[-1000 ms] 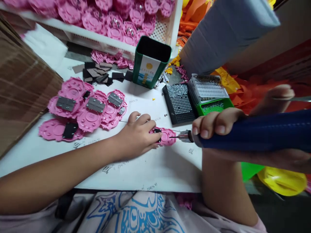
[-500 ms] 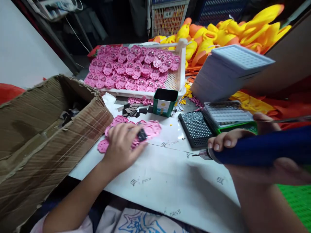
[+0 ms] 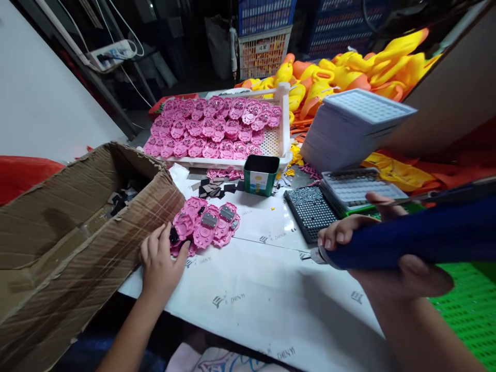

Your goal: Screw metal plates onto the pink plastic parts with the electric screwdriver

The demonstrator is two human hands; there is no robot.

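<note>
- Pink plastic pieces (image 3: pixel 209 230) with grey or black plates lie heaped on the white table (image 3: pixel 240 310), left of the middle, beside the cardboard box (image 3: pixel 96 245).
- Left hand (image 3: pixel 158 268): half open, thumb and fingers about the heap's near-left edge – whether they pinch a piece, I cannot tell.
- Right hand (image 3: pixel 414 279): wrapped round a blue driver (image 3: pixel 387 240), its tip near the black tray (image 3: pixel 312 212).
- Step, as I judge: handling pieces at the heap – calling for a light touch, tip kept clear.
</note>
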